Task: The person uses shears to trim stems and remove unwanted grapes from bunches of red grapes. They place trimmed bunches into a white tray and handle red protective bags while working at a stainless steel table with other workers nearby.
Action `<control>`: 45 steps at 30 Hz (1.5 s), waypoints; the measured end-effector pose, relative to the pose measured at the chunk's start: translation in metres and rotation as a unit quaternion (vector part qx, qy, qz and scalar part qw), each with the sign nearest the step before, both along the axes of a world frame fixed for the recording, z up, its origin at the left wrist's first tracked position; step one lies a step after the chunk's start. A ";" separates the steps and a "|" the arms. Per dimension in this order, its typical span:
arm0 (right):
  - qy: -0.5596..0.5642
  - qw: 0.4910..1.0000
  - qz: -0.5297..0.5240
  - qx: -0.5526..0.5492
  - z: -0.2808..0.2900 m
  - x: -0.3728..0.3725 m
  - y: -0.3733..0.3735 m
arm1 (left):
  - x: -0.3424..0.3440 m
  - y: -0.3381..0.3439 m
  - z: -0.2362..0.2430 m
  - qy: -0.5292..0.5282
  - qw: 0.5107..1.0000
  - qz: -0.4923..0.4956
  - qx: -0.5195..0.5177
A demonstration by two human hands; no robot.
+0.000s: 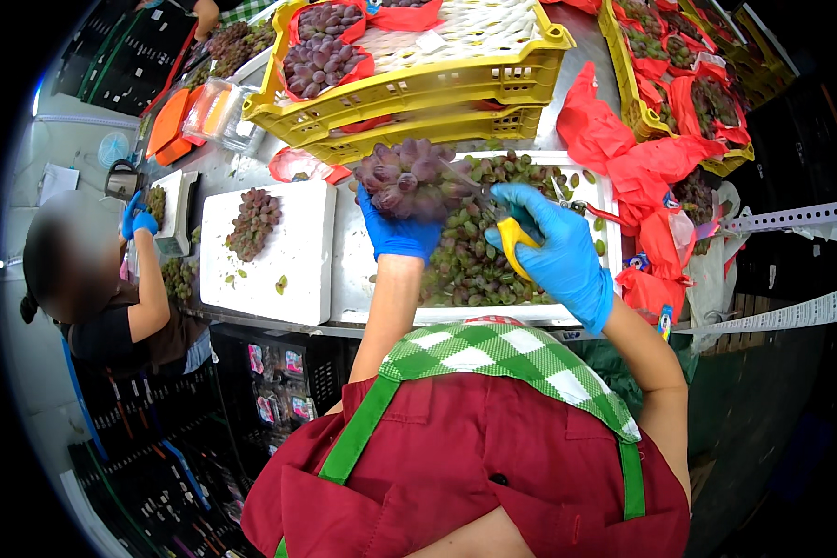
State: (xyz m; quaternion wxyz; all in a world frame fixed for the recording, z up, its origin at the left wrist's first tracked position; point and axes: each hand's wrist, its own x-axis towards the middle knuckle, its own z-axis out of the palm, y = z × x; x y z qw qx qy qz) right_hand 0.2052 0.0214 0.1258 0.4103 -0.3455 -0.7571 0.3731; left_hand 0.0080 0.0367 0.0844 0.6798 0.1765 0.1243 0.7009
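My left hand [395, 231], in a blue glove, holds up a bunch of dark purple grapes [414, 181] over a white tray. In my right hand [560, 246], also gloved in blue, is a pair of scissors [516, 244] with yellow handles. Their blades point toward the right side of the bunch, near its stem; whether they touch it I cannot tell. Below both hands, loose greenish-purple grapes [479, 270] cover much of the white tray [353, 293]. Another pair of snips with red handles [604, 214] lies on the tray's right side.
Stacked yellow crates [409, 93] stand beyond the tray, with wrapped grapes on top. Red wrapping [646, 181] and another yellow crate [637, 102] are at right. To the left, a white foam lid [298, 251] bears a grape bunch [254, 223]. A co-worker [130, 298] works beside a scale [179, 214].
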 end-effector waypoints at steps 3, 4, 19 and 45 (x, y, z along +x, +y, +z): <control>-0.037 0.987 0.001 0.157 0.033 -0.016 0.019 | 0.006 -0.006 -0.010 0.193 0.976 0.095 -0.042; -0.050 0.980 0.005 0.191 0.037 -0.023 0.023 | 0.010 -0.009 -0.027 0.323 0.936 0.132 -0.049; -0.085 0.988 -0.045 0.119 0.044 -0.011 0.014 | 0.015 -0.009 0.003 0.023 0.999 0.026 -0.023; -0.205 0.978 -0.036 -0.003 0.014 -0.018 -0.013 | 0.004 -0.008 0.006 -0.094 0.994 -0.015 -0.050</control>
